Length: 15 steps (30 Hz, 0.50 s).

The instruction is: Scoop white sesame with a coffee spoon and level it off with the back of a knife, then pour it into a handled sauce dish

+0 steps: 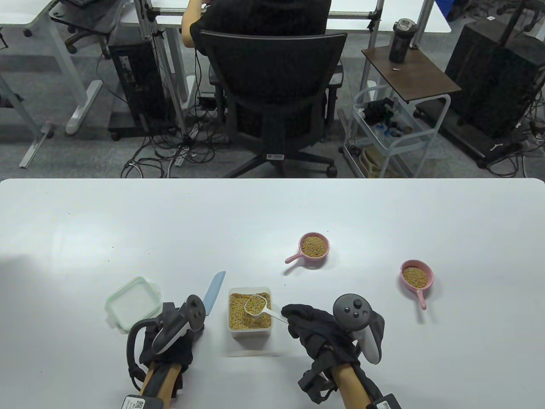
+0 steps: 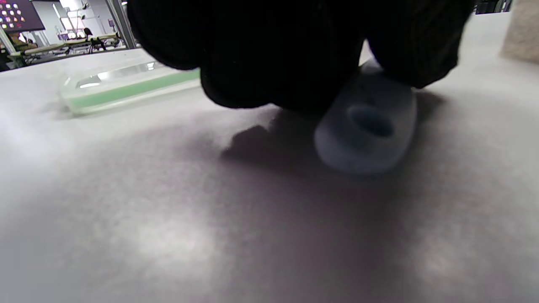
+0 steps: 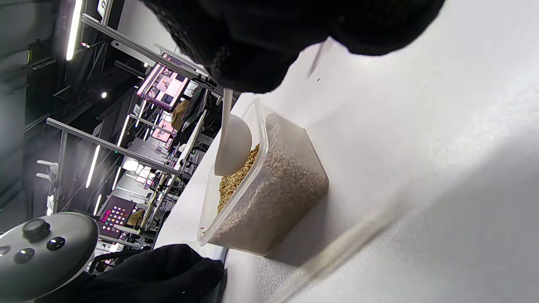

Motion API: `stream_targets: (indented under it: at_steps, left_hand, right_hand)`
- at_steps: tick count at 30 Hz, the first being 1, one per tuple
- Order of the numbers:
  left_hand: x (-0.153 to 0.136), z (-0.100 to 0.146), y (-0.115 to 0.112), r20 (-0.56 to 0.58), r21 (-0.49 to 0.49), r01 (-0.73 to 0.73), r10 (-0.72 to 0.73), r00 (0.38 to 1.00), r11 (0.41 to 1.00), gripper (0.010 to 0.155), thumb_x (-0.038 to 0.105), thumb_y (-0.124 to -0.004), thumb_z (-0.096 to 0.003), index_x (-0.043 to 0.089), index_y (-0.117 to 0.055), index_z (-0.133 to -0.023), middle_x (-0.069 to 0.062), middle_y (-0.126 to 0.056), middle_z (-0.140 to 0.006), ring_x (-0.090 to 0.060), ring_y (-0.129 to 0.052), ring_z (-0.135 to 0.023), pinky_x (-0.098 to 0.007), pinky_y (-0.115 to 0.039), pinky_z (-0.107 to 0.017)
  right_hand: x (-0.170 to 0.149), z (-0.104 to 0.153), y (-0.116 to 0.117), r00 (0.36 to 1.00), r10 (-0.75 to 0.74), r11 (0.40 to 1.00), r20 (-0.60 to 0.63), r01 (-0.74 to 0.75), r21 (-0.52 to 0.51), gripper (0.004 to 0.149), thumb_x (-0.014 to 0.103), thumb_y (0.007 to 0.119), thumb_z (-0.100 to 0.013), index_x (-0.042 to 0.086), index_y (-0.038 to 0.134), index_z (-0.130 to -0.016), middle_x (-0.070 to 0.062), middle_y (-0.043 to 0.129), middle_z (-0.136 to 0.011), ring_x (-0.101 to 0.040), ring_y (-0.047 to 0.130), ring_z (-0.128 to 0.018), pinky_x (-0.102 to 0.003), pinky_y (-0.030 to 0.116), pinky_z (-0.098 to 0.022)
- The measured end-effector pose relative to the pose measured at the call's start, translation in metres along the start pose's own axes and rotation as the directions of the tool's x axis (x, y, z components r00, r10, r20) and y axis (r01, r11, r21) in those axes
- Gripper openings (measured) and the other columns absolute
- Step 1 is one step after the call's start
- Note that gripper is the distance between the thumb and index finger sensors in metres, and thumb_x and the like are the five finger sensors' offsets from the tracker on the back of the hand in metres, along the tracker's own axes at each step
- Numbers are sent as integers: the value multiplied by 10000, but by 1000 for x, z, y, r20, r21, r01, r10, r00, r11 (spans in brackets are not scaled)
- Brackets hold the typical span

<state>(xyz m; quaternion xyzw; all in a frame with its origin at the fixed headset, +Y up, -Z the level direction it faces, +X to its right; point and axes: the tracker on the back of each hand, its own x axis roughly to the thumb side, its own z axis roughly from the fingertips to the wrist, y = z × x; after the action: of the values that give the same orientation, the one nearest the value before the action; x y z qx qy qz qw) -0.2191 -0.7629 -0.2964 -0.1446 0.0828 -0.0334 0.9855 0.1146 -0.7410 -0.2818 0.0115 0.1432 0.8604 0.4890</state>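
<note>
A clear square tub (image 1: 250,336) (image 3: 290,202) of tan sesame stands at the table's front middle. My right hand (image 1: 304,321) (image 3: 269,46) pinches the handle of a white coffee spoon (image 1: 256,305) (image 3: 233,145); its heaped bowl hovers over the tub. My left hand (image 1: 181,336) (image 2: 294,54), just left of the tub, grips the handle (image 2: 370,130) of a light blue knife (image 1: 214,292), whose blade points away and to the right. Two pink handled sauce dishes (image 1: 314,246) (image 1: 416,276) holding sesame sit farther back on the right.
The tub's green-rimmed lid (image 1: 133,301) (image 2: 126,84) lies on the table left of my left hand. A black office chair (image 1: 272,98) and a person's back stand beyond the table's far edge, with a wire cart (image 1: 396,136) to their right.
</note>
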Motion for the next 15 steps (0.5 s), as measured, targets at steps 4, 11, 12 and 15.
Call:
stream_targets:
  at_steps: [4, 11, 12, 15]
  left_hand:
    - [-1, 0, 0, -3, 8, 0, 0, 1000, 1000, 473, 608, -779, -512, 289, -855, -853, 31, -945, -704, -187, -979, -588, -462, -746, -618]
    - [-5, 5, 6, 0, 61, -70, 70, 998, 996, 552, 661, -759, -490, 276, -848, -876, 17, -940, -734, -203, -972, -619, -471, -732, -634]
    - [-6, 8, 9, 6, 90, -80, 80, 997, 993, 569, 667, -745, -497, 274, -839, -897, 14, -939, -750, -207, -970, -633, -471, -729, -641]
    - [-6, 16, 16, 40, 178, -141, 136, 990, 974, 590, 674, -696, -525, 271, -822, -938, 3, -933, -785, -222, -966, -666, -480, -717, -657]
  right_hand:
    - [0, 0, 0, 1000, -1, 1000, 3, 1, 1, 377, 244, 789, -571, 151, 871, -926, -102, 981, -628, -88, 897, -259, -398, 843, -315]
    - [0, 1, 0, 1000, 1, 1000, 4, -1, -1, 377, 245, 788, -571, 152, 871, -927, -103, 981, -627, -88, 897, -259, -399, 843, -315]
    - [0, 1, 0, 1000, 0, 1000, 5, 0, -1, 377, 245, 788, -571, 154, 870, -927, -102, 982, -627, -88, 897, -260, -399, 843, -316]
    - [0, 1, -1, 1000, -4, 1000, 6, 4, -3, 377, 246, 788, -571, 153, 871, -926, -100, 982, -627, -88, 897, -260, -399, 842, -316]
